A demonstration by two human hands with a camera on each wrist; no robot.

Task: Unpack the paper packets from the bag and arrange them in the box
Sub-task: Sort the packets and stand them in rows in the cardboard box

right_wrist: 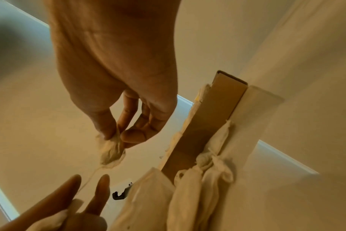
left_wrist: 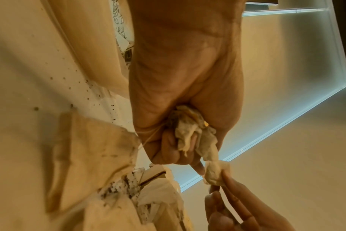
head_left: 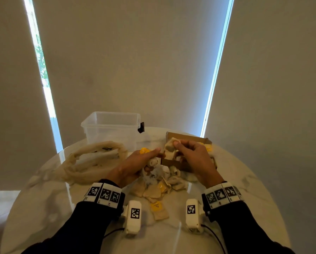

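Note:
Small beige paper packets with strings and yellow tags lie in a loose pile (head_left: 160, 184) on the table. My left hand (head_left: 151, 162) grips a crumpled bunch of packets (left_wrist: 188, 129) just left of the cardboard box (head_left: 188, 139). My right hand (head_left: 175, 143) pinches one packet (right_wrist: 111, 151) between thumb and forefinger, lifted over the box's near left corner. A thin string runs from that packet toward the left hand (right_wrist: 85, 195). More packets lie inside the box (right_wrist: 207, 117). The beige bag (head_left: 95, 162) lies slack at the left.
A clear plastic tub (head_left: 111, 125) with a black latch stands at the back, behind the bag. One packet with a yellow tag (head_left: 159, 209) lies apart near the front of the round marble table (head_left: 43, 208). Window blinds hang close behind the table.

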